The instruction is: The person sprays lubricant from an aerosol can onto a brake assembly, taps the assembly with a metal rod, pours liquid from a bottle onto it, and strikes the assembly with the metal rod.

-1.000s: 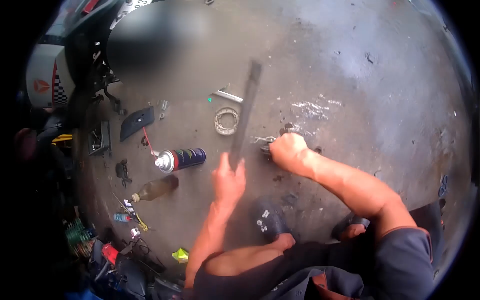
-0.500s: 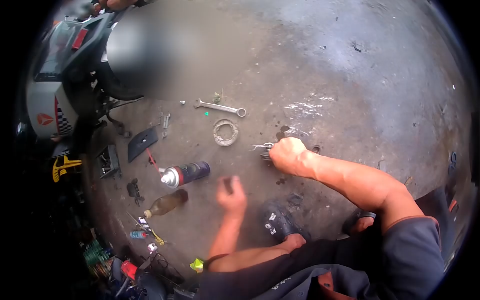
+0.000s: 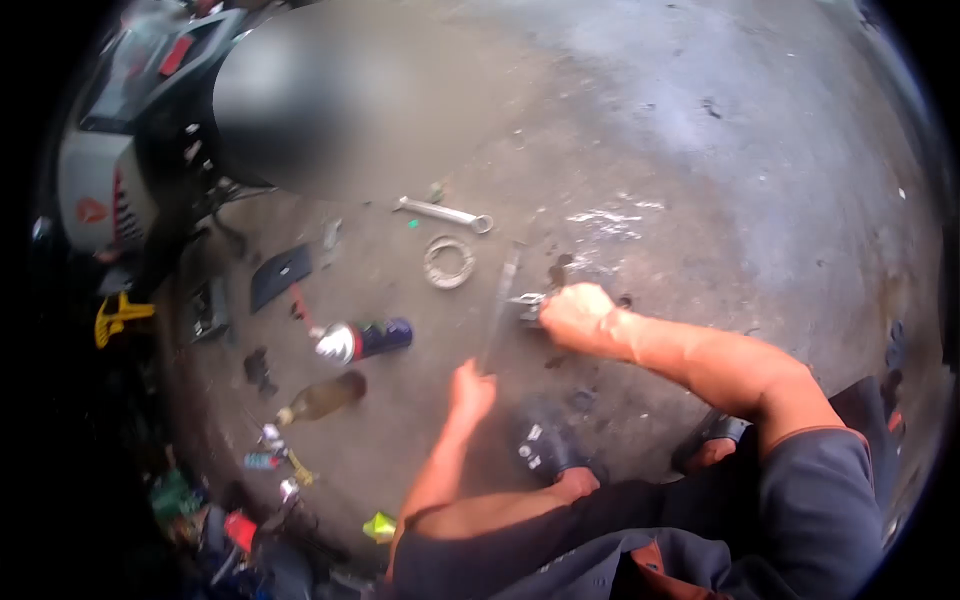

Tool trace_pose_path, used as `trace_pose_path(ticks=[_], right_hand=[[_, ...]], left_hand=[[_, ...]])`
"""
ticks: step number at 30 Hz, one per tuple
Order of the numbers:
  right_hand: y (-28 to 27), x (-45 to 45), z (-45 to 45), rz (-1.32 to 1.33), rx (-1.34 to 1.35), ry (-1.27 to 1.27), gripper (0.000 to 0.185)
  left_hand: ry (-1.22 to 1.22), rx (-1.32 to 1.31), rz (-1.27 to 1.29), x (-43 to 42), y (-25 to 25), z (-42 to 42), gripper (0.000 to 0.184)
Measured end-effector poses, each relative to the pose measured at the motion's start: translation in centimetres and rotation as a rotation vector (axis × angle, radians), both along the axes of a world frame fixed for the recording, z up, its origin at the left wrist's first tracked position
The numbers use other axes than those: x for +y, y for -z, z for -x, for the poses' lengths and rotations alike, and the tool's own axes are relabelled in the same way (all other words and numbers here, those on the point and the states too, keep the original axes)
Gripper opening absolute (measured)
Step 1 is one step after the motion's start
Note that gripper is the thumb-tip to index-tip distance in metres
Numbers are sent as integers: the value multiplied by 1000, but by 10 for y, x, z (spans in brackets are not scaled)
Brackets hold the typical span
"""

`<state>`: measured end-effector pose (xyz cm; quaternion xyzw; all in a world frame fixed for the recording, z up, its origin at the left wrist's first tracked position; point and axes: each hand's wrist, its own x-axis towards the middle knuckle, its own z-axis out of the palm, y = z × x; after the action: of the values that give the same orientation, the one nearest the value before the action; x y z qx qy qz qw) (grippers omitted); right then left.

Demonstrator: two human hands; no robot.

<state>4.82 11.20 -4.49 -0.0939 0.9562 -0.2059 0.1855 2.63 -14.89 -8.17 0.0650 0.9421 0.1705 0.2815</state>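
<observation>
My left hand is closed around the lower end of a long, thin grey strip, smeared by motion, so its exact kind does not show. The strip points up and away, beside the metal part. In my right hand, closed in a fist, is a small metal part with thin prongs sticking out to the left; the rest of it is hidden by the fingers. A pale metal ring lies on the floor ahead of both hands, below a combination wrench.
Left of my left hand lie a spray can and a brownish bottle. A dark flat panel and an open grey box lie farther left. A motorcycle stands upper left. Dark wet spots mark the floor near my right hand.
The long grey strip now shows extending forward from my left hand; earlier only a dark spot was visible at its fingers. My right hand stays closed around the pronged part, almost in place.
</observation>
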Motion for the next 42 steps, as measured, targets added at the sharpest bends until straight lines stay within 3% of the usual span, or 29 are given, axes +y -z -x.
trace_pose_path(ticks=[2,4,6,7,8,10,11,13,15,19,20,21,22,25,27,31,33,34,35,39,40,42], right_hand=[[5,-3,-9,9,-21,-11,16],[-4,14,-12,46,-32,37,16],[-2,11,-20,-3,-45,71,17],[-2,10,-23,3,-41,87,17],[-4,12,-18,5,-16,98,17],[-3,6,-19,40,1,46,16],[3,-1,-19,56,32,-1,15],[3,6,-20,66,-3,-18,14],[7,5,-36,110,49,29,13],[16,13,-45,87,-30,124,22],[15,16,-40,102,-23,135,25],[7,16,-37,83,-130,139,31],[1,16,-31,94,-151,114,31],[5,5,-21,65,-145,48,26],[-3,6,-22,94,-171,58,25],[-2,22,-20,50,-250,81,25],[-7,31,-11,58,-268,79,25],[-11,32,-11,73,-283,96,25],[-12,29,-13,92,-306,104,25],[13,21,-43,106,-115,129,26],[2,19,-43,85,-188,158,17],[6,14,-55,81,-134,190,20]], left_hand=[[-167,56,-247,16,-32,20,44],[-300,285,-653,72,-132,22,29],[-357,571,-826,69,-133,5,10],[-368,675,-823,50,-94,-6,11],[-215,537,-617,18,-40,-16,15],[-57,-246,-5,-23,33,-13,27],[-17,-69,53,-23,26,-15,30],[-120,59,-187,17,-25,11,30],[-322,174,-438,27,-112,13,27],[-486,553,-910,35,-111,-9,8],[-407,513,-577,7,-64,-23,11],[-35,440,-188,-13,-26,-23,21],[-37,-213,38,-37,13,-22,33],[-195,6,-237,5,-21,-5,26],[-361,147,-453,28,-96,9,19],[-412,540,-878,54,-131,-6,9],[-192,424,-378,-11,-31,-33,28],[14,110,142,-15,-8,-32,35],[25,-293,98,-28,12,-22,35],[-185,173,-437,36,-120,1,17],[-255,272,-581,49,-140,11,11],[-419,391,-865,56,-131,1,8]])
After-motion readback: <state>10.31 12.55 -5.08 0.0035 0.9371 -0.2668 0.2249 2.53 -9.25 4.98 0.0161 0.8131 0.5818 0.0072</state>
